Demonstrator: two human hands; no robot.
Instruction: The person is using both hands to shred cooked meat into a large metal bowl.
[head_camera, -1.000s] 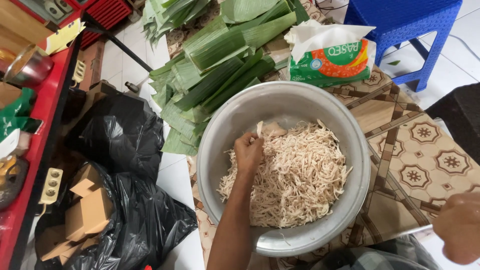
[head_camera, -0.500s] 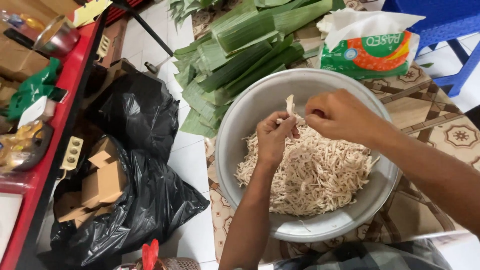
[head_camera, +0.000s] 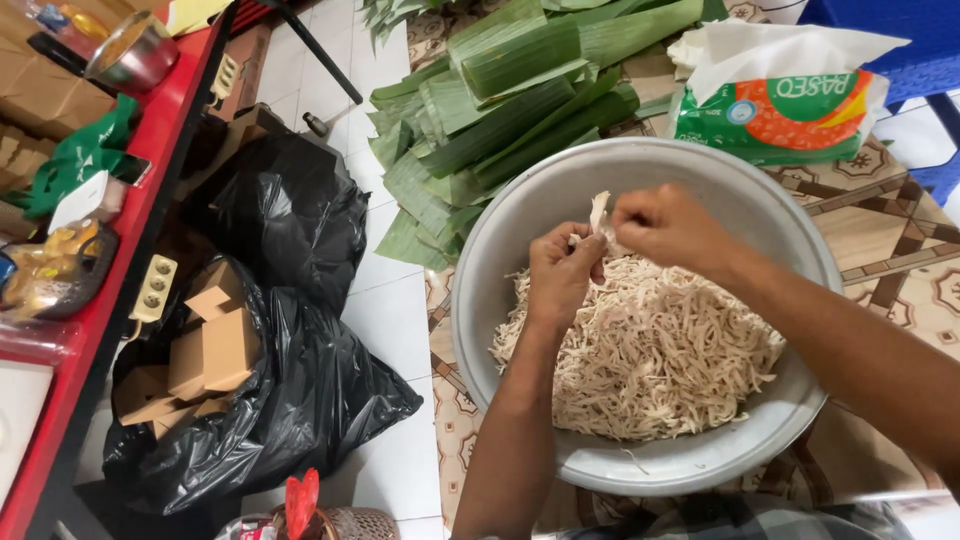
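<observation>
Sitting in the near metal bowl (head_camera: 500, 300), pale shredded meat (head_camera: 650, 350), with left hand (head_camera: 560, 275) and right hand (head_camera: 665, 225) both pinching one meat strip (head_camera: 599, 212) above it, green leaves (head_camera: 500, 90) lying farther off.

You have one metal bowl (head_camera: 500, 250) in front of you, and in it one heap of shredded meat (head_camera: 650, 360). Your two hands are over it: left hand (head_camera: 562, 275), right hand (head_camera: 665, 225), and between them is one meat piece (head_camera: 599, 210). Behind the bowl there is one pile of banana leaves (head_camera: 500, 100); the leaves overlap, so you cannot count them exactly. Beside them lies one tissue pack (head_camera: 780, 110). On the floor you see two black bags (head_camera: 280, 215), and the nearer one (head_camera: 310, 400) holds several cardboard boxes (head_camera: 215, 345), at least three. On the red shelf (head_camera: 150, 210) stands one small steel bowl (head_camera: 135, 50) and one power strip (head_camera: 152, 290) hangs.
</observation>
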